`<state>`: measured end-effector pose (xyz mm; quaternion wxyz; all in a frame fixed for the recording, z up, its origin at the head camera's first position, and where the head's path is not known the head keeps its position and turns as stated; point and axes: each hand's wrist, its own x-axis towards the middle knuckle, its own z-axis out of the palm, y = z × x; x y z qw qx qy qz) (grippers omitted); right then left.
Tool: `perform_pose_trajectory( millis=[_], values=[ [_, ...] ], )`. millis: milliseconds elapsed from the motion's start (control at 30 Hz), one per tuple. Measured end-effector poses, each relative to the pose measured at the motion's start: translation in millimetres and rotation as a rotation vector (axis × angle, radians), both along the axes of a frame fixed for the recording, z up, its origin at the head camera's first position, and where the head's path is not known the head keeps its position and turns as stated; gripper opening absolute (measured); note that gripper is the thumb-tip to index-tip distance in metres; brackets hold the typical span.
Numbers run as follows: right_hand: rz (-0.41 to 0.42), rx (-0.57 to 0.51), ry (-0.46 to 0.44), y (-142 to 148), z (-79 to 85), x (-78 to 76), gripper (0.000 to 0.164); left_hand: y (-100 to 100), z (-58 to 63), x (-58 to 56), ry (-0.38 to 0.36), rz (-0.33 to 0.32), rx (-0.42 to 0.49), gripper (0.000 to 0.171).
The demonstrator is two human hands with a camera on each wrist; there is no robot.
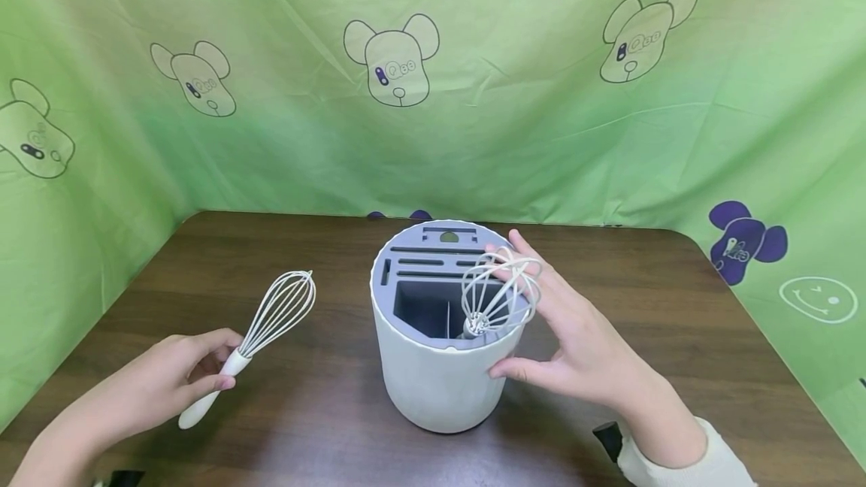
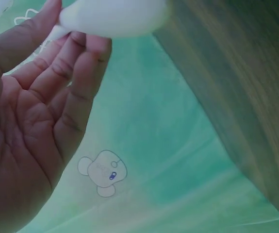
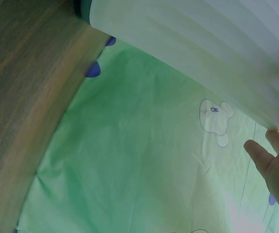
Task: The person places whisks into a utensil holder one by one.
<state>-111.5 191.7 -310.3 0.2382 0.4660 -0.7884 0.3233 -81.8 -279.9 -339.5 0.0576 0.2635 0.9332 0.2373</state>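
My left hand [image 1: 179, 370] pinches a white whisk [image 1: 235, 363] at the upper part of its handle, with the wire head pointing up and away. In the left wrist view, the handle [image 2: 117, 17] is seen close up between thumb and fingertips. A white round utensil holder [image 1: 440, 382] with a grey slotted top stands on the table. Another whisk [image 1: 477, 323] stands in its large front compartment, wire head up; its handle is hidden inside. My right hand [image 1: 575, 337] spreads around the holder's right side, thumb at the front, fingers at the rim partly behind the wires.
The grey top [image 1: 386, 299] has several narrow slots behind the large compartment. A dark brown wooden table [image 1: 304, 412] carries everything. Green cloth [image 1: 284, 156] with cartoon bear heads hangs around the table's back and sides.
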Motion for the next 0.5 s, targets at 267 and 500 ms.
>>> perform_pose_trajectory(
  millis=[267, 500],
  values=[
    [0.0, 0.003, 0.007, -1, 0.4, 0.0, 0.086, 7, 6.9, 2.1, 0.105, -0.044, 0.056, 0.03],
    [-0.001, 0.001, 0.012, -1, 0.1, -0.1, 0.087, 19, 14.5, 3.6, 0.207, 0.007, 0.052, 0.033]
  ],
)
